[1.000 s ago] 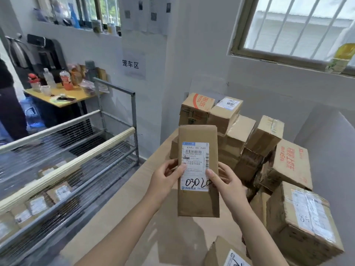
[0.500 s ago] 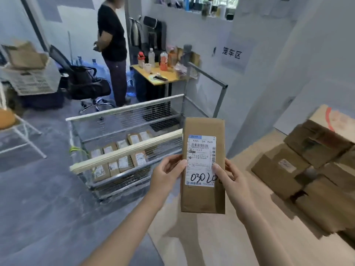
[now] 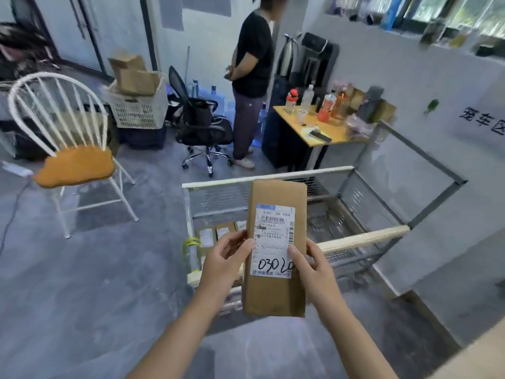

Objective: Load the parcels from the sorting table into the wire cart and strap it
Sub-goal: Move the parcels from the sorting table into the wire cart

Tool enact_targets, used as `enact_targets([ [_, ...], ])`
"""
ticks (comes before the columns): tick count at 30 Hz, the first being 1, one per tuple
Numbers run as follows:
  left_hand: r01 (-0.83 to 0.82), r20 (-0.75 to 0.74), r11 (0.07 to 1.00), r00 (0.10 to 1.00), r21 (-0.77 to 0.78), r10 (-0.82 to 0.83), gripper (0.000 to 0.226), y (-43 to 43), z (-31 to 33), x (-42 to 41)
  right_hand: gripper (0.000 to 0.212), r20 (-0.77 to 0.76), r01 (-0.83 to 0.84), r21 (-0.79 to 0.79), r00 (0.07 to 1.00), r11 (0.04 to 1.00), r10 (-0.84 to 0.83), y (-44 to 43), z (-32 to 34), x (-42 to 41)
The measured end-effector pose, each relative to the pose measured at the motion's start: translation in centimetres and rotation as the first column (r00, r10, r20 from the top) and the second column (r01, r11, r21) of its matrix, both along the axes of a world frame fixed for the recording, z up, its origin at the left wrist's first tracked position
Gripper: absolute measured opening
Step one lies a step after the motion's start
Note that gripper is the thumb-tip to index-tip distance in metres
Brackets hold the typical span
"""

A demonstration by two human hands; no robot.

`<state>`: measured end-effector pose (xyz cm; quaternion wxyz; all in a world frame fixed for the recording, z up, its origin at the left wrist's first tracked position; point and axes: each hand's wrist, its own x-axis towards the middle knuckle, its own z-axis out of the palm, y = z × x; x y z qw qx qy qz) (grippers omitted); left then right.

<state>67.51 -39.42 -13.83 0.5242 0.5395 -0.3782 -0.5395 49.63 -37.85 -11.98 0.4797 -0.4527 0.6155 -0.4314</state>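
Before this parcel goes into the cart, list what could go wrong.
The parcel is pinched at its side edges by the left hand and right hand, so it might slip. The near rail of the wire cart lies on its way in and could catch its lower end. Dropped, it may disturb the parcels lying inside.

Long flat brown cardboard parcel (image 3: 276,292), upright and in front of the near rail of a grey wire-mesh cart with pale top rails (image 3: 363,240). Pinched at its side edges between left hand (image 3: 224,265) and right hand (image 3: 314,269). White shipping label (image 3: 274,239) facing the camera, with handwritten digits starting 030. Small labelled brown parcels (image 3: 216,236) lying flat on the cart floor.
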Motion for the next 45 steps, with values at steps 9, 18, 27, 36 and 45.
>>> enact_targets([
  [9,-0.113,0.007,0.993,0.994,-0.027,0.113,0.025,-7.5,0.7,8.1,0.026,-0.01,-0.139,0.009,0.99,0.99,0.139,-9.5,0.6,7.9],
  [18,-0.209,0.045,0.976,0.976,-0.058,0.212,0.03,-13.0,2.0,5.9,0.032,0.016,-0.25,-0.031,0.968,0.968,0.25,-17.7,1.2,6.0],
  [27,-0.277,0.071,0.956,0.956,-0.1,0.285,0.031,-21.1,4.2,-4.4,0.037,0.001,-0.317,-0.061,0.948,0.946,0.318,-26.9,2.9,-4.2],
  [36,-0.246,0.082,0.969,0.965,-0.029,0.248,0.03,-26.9,1.0,-11.9,0.031,0.022,-0.285,0.011,0.958,0.958,0.285,-32.3,-0.6,-11.7],
  [45,-0.183,0.037,0.977,0.983,0.11,0.18,0.029,-34.1,-5.7,-13.0,0.036,-0.026,-0.228,0.152,0.972,0.962,0.234,-38.2,-5.8,-13.0],
])
